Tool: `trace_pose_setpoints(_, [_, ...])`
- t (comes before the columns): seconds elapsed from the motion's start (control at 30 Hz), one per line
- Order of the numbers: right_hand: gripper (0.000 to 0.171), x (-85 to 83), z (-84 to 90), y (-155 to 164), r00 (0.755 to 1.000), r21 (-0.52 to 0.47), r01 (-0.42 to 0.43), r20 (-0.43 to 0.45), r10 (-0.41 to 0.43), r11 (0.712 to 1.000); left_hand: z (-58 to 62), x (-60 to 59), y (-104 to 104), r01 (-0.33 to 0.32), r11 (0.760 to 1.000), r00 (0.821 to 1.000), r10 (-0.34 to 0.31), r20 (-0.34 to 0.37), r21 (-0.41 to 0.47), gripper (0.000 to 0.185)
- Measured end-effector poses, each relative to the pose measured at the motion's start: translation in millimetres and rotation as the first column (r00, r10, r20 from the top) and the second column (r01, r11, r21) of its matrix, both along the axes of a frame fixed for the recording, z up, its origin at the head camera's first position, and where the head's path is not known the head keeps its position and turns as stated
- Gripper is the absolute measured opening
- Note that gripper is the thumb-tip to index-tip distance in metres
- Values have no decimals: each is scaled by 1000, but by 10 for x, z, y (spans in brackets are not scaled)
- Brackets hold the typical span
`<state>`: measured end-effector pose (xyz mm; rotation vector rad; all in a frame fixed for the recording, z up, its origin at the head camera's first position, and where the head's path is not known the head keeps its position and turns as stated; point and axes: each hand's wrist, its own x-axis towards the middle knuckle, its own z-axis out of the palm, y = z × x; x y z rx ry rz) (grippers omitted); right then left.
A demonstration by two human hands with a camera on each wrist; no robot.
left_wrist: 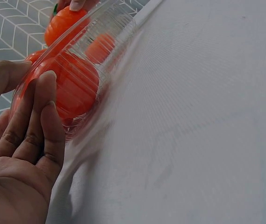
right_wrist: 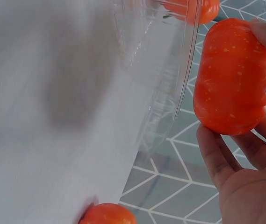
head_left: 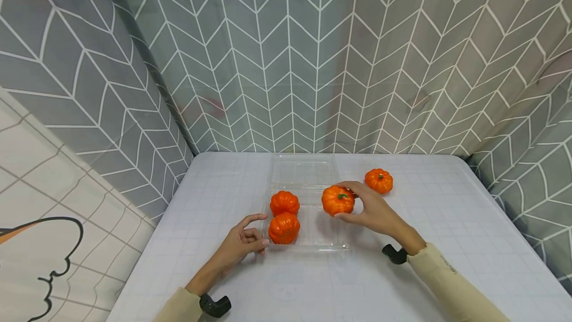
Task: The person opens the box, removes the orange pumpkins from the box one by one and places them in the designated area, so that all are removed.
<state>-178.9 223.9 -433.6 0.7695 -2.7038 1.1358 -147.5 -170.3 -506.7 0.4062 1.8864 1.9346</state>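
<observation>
A clear plastic clamshell box (head_left: 321, 232) lies with its lid (head_left: 304, 169) folded back. Two orange pumpkins, a rear one (head_left: 284, 203) and a front one (head_left: 284, 228), sit together in its left side. Beside the left wall is my left hand (head_left: 245, 238), its fingertips resting at the rim and outer wall, also visible in the left wrist view. My right hand (head_left: 374, 211) grips another orange pumpkin (right_wrist: 235, 77) between thumb and fingers, its green stem upward. In the head view this pumpkin overlaps the box's right side.
One more orange pumpkin (head_left: 379, 181) sits on the white table (head_left: 424, 183), right of the box and behind my right hand. Grey curtains (head_left: 304, 63) with white chevron lines hang behind the table and to both sides. A black wrist device (head_left: 215, 306) is on my left arm.
</observation>
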Motion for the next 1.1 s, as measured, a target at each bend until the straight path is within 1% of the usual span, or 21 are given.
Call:
trace_pose_setpoints(0.13, [72, -4, -8, 45, 1000, 7, 20, -20, -19, 1000, 8, 3, 1, 1, 1000, 1000, -1, 3, 1, 72])
trace_pose_setpoints(0.27, [72, 3, -4, 83, 999, 21, 42, -22, -41, 999, 9, 6, 1, 0, 1000, 1000, 0, 9, 6, 72])
trace_pose_setpoints(0.6, [73, 17, -26, 200, 996, 14, 89, -7, -88, 996, 10, 10, 1, -11, 1000, 1000, 11, 14, -11, 71])
trace_pose_setpoints(1.1, [75, 16, -78, 483, 985, 30, 174, 15, -175, 984, -11, 4, -2, -8, 1000, 1000, 8, 13, -2, 73])
